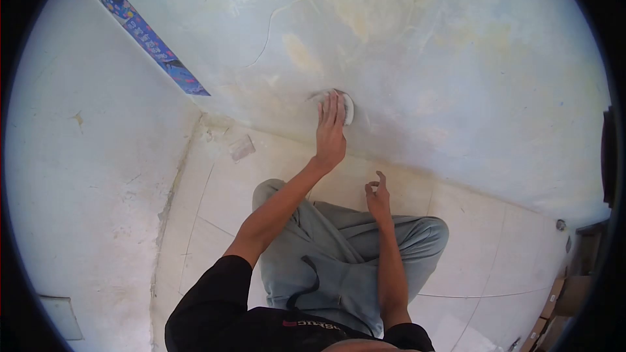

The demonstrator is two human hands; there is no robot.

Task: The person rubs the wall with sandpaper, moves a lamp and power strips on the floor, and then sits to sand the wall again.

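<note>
My left hand [331, 125] reaches up to the wall [424, 78] in front of me, its fingers stretched out and pressed together over a white, rounded pad [349, 111]. The pad's right edge shows beside the fingers; the rest is under my hand, so its exact kind cannot be made out. Dark grey smudges surround it on the wall. My right hand [378, 197] hovers near my right knee, index finger extended and the others loosely bent, with nothing visible in it.
A blue printed strip [147, 36] runs down the wall at the left corner. On the tiled floor [469, 241] lies a small pale flat piece [241, 148]. Cardboard boxes [554, 296] stand at the right edge. My crossed legs [345, 241] are close to the wall.
</note>
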